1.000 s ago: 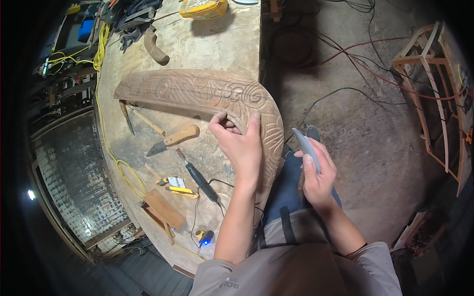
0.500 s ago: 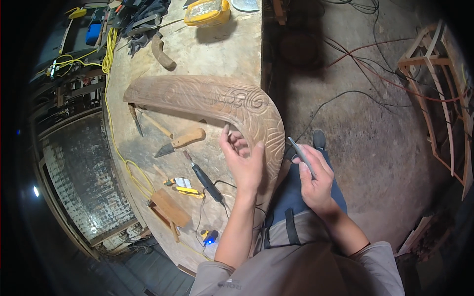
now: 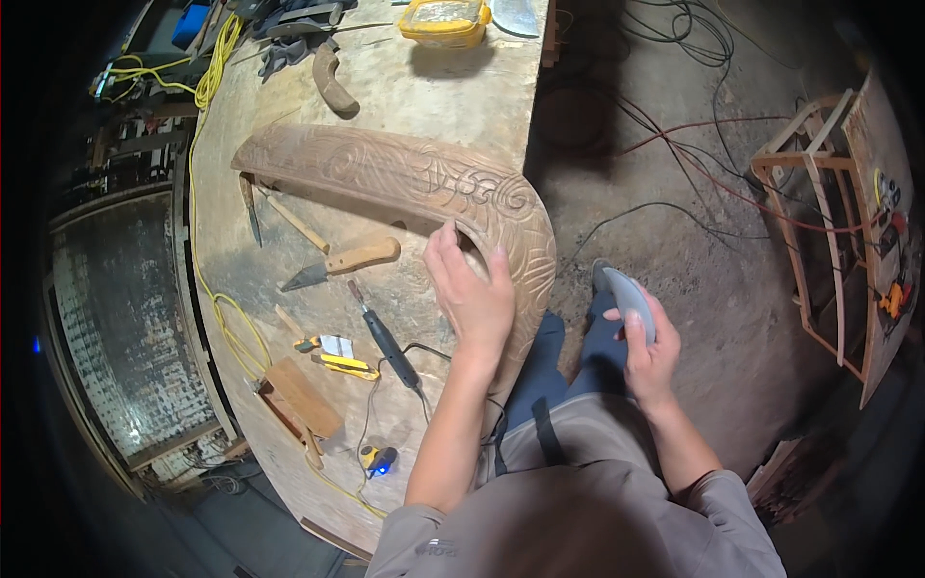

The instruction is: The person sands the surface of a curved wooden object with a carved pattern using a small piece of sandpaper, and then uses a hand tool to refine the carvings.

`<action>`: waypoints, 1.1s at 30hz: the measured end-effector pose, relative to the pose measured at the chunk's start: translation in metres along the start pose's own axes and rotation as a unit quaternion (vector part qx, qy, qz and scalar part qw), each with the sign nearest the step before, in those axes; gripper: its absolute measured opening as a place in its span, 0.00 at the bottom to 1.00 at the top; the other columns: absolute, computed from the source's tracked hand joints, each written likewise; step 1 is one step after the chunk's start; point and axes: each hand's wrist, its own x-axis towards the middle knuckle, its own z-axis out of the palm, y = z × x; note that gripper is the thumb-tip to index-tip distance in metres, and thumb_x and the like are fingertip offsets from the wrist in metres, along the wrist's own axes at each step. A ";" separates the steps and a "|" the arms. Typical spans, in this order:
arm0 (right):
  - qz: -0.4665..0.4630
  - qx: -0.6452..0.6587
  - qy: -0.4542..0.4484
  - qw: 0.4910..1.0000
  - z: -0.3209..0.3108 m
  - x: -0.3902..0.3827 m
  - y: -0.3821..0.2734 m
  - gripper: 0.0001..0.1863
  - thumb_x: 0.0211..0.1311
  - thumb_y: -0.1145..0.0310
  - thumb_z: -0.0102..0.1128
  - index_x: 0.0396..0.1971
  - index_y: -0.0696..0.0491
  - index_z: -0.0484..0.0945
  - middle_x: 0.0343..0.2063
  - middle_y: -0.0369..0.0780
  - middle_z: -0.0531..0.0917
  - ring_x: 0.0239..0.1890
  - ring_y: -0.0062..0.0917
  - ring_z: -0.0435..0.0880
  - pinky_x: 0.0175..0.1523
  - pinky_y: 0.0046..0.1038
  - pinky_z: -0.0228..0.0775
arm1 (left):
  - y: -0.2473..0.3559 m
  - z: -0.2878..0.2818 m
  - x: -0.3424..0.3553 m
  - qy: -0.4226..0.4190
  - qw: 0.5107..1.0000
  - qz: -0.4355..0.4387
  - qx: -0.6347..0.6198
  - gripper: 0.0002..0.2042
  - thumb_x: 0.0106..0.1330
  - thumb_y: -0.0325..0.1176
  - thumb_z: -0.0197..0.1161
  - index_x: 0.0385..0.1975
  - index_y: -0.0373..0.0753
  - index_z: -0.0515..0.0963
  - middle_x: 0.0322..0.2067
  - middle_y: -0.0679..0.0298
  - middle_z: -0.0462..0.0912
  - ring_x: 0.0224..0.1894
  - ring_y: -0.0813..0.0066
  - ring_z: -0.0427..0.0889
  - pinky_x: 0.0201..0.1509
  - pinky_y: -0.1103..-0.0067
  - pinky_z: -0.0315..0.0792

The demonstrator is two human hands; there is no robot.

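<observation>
**Work at the right edge of the bench (image 3: 414,101)**

Through the head camera I see a carved wooden piece (image 3: 376,166) lying across the bench, its bend at the right edge and its straight arm reaching toward the left edge. My left hand (image 3: 472,301) is open at the inner curve, thumb apart from the fingers; the fingertips seem to meet the wood, though contact is hard to confirm here. My right hand (image 3: 649,352), beyond the right edge, grips a grey curved piece (image 3: 629,297) between thumb and fingers. Between the carving and the bench's left edge lies a wooden-handled knife (image 3: 361,256); nearer me are a black corded tool (image 3: 387,347), a yellow cutter (image 3: 348,367) and, by the left edge, a wooden block (image 3: 310,393). A yellow case (image 3: 445,27) sits near the far end.
</observation>
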 end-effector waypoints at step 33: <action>-0.061 0.064 -0.162 0.983 -0.012 0.144 0.032 0.08 0.61 0.83 0.64 0.40 0.60 0.80 0.40 0.45 0.89 0.37 0.24 0.89 0.46 0.23 0.79 | 0.057 0.023 0.002 0.049 0.929 -0.358 -0.074 0.38 0.64 0.29 0.70 0.73 0.31 0.59 0.58 0.45 0.75 0.55 0.62 0.78 0.62 0.70 0.73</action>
